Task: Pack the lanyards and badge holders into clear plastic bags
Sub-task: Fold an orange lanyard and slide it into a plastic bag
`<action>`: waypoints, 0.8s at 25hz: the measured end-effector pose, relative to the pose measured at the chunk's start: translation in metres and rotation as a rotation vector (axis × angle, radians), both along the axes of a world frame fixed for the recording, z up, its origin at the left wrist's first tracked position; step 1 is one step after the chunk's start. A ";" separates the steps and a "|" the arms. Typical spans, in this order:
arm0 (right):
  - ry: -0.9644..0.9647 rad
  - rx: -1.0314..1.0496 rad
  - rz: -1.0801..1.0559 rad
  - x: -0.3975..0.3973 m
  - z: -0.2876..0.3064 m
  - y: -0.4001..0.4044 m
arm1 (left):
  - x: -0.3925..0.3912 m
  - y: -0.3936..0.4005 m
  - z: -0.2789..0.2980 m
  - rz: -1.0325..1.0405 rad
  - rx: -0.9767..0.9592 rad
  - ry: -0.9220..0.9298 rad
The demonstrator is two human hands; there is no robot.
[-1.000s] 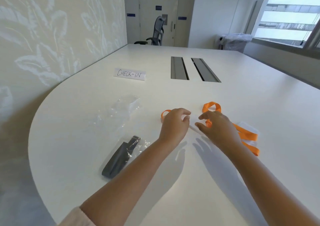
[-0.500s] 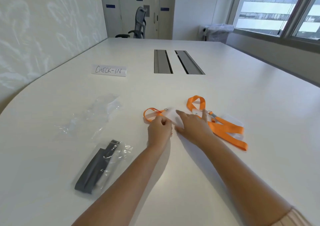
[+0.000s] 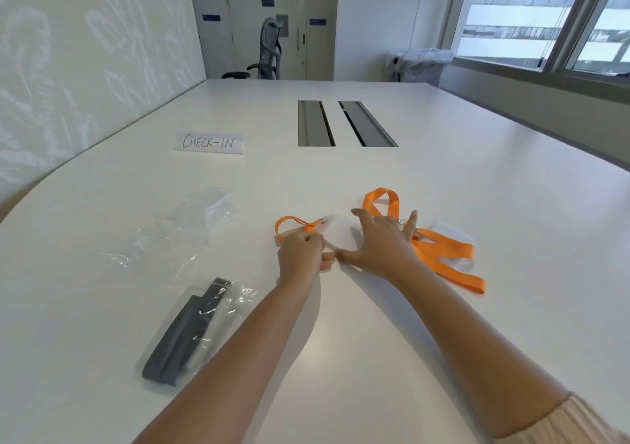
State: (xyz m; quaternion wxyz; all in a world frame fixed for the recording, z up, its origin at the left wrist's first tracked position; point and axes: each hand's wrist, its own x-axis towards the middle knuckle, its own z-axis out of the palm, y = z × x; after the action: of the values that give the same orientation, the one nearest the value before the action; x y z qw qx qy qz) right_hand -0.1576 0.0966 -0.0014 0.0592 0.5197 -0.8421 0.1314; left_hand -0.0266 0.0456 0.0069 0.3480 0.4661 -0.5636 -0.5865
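Two orange lanyards lie on the white table [image 3: 443,177]. My left hand [image 3: 301,252] is closed on the left orange lanyard [image 3: 289,227], whose clip joins a clear badge holder [image 3: 335,234]. My right hand [image 3: 380,242] lies flat with fingers spread, pressing that badge holder down. The second orange lanyard [image 3: 439,252] runs to the right of my right hand, over another clear badge holder [image 3: 455,235]. An empty clear plastic bag [image 3: 177,235] lies at the left. Nearer me, a grey lanyard [image 3: 180,334] sits inside a clear bag.
A paper sign reading CHECK-IN [image 3: 208,142] lies further back on the left. Two grey cable slots [image 3: 341,123] are set in the table's middle. An office chair [image 3: 264,53] and a lined bin [image 3: 421,65] stand beyond the far edge.
The camera has shifted, so everything sits lower and more central. My right hand has flattened and spread over the badge holder; my left hand has closed tighter on the lanyard.
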 end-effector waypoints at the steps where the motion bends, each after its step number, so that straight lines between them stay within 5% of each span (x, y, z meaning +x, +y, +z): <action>1: -0.017 -0.024 -0.011 -0.001 0.002 0.001 | 0.000 0.002 0.000 -0.029 0.028 0.013; 6: 0.033 -0.356 -0.034 0.008 0.014 0.009 | -0.002 0.009 0.004 -0.112 0.023 0.091; 11: -0.081 -0.540 0.197 0.029 0.013 0.016 | 0.006 0.007 0.013 0.102 -0.396 0.172; 16: -0.933 -0.886 0.240 0.015 0.028 0.017 | 0.013 0.009 0.030 0.057 -0.351 0.335; 20: -1.343 -0.708 0.431 -0.003 0.032 0.017 | 0.017 0.013 0.043 -0.410 -0.307 0.270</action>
State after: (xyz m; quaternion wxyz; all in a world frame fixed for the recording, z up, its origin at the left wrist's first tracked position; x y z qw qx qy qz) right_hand -0.1607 0.1141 0.0309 -0.3269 0.4312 -0.4865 0.6860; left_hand -0.0098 0.0587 0.0498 0.3603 0.2020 -0.6769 -0.6092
